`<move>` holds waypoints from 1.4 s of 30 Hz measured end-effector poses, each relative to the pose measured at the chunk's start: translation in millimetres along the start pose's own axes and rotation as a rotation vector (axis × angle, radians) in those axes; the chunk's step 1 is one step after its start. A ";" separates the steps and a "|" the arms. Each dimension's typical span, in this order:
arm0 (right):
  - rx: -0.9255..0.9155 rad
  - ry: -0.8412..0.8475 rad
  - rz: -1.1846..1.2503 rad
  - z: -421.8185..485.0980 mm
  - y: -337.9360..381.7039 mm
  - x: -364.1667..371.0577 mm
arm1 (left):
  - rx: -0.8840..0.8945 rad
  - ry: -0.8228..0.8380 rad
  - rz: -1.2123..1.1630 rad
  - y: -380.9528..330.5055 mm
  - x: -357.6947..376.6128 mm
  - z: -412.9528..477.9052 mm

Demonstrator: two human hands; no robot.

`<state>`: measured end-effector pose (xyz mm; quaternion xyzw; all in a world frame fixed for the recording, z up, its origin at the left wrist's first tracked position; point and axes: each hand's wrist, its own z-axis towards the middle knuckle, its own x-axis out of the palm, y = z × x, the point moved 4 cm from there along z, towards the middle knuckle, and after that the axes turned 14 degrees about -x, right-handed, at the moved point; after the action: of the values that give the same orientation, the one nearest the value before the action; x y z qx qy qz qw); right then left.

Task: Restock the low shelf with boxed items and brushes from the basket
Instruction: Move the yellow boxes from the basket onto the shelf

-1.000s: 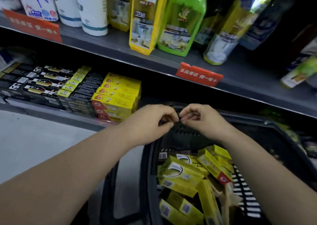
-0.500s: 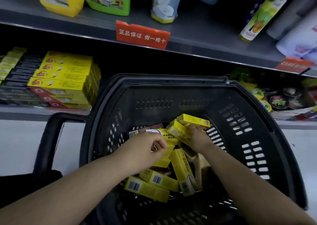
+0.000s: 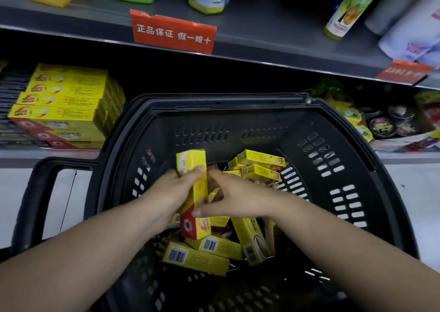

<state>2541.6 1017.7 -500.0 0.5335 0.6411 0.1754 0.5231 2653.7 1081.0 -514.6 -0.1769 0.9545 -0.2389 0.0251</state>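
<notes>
A black plastic basket [image 3: 238,102] stands in front of the low shelf [image 3: 47,153] and holds several yellow boxes [image 3: 214,246]. My left hand [image 3: 171,192] grips a long yellow box [image 3: 192,166] upright above the pile. My right hand [image 3: 233,197] touches the same box lower down with its thumb, while its fingers reach into the heap behind. On the low shelf at the left sits a stack of matching yellow boxes [image 3: 64,104]. I see no brushes clearly; brown shapes lie under the boxes.
The upper shelf [image 3: 262,37] carries bottles and an orange price tag [image 3: 173,33]. Dark boxes [image 3: 12,92] lie left of the yellow stack. Small round tubs [image 3: 383,126] and packets fill the low shelf at the right. White floor [image 3: 409,204] shows beside the basket.
Both hands dropped from the basket's rim into the basket. My left hand has taken hold of a yellow box and raised it upright; my right hand shifted over to touch it.
</notes>
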 end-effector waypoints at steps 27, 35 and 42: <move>0.001 -0.291 -0.127 -18.2 5.4 -22.6 | 0.049 0.096 -0.019 -5.7 4.6 0.4; 0.285 -0.226 -0.229 -5.4 -119.1 -52.9 | 0.023 0.005 0.094 -3.9 -4.3 7.5; 0.556 -0.134 -0.780 -3.0 -191.0 -47.5 | 0.015 0.005 0.055 -4.6 -7.1 13.1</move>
<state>2437.9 907.0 -625.4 0.3829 0.7807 -0.2467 0.4277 2663.6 1073.8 -524.3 -0.1498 0.9572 -0.2455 0.0308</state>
